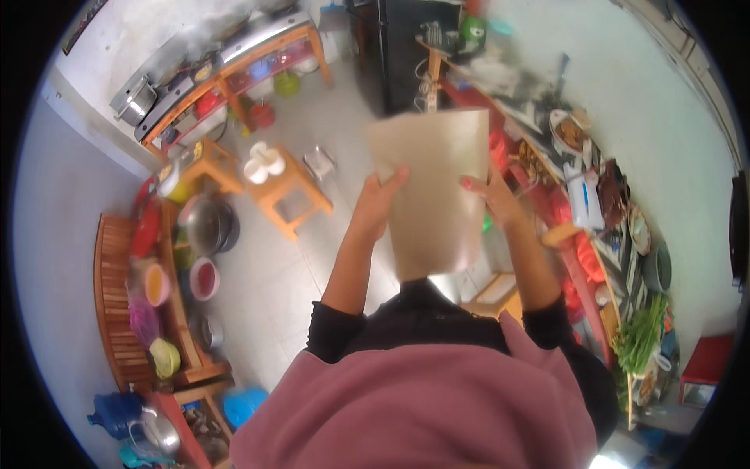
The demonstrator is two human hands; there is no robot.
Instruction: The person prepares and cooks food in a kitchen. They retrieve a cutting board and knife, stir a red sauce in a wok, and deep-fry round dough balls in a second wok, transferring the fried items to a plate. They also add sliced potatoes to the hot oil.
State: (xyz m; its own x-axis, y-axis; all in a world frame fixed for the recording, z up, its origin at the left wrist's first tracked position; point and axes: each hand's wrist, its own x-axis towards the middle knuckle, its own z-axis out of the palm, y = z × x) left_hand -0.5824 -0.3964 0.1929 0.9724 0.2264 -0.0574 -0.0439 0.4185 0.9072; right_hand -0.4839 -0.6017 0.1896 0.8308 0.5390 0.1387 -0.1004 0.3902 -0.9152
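Note:
A sheet of brown wrapping paper [436,203] is stretched out in front of my body, its surface slightly shiny and its lower end hanging near my dark clothing. My left hand [378,199] grips its left edge, thumb on top and fingers mostly hidden behind. On the opposite edge my right hand [495,197] pinches it the same way, with red nail colour showing on the thumb. Both hands are closed on the paper at about the same height, held up above the floor.
To the right runs a long table [574,270] crowded with plates, red bags and green leafy vegetables [642,332]. An orange stool [273,184] bearing white cups [264,162] stands ahead left. Along the left are a wooden bench [116,305], bowls and a large pot [209,223]. Stoves [258,35] stand far left.

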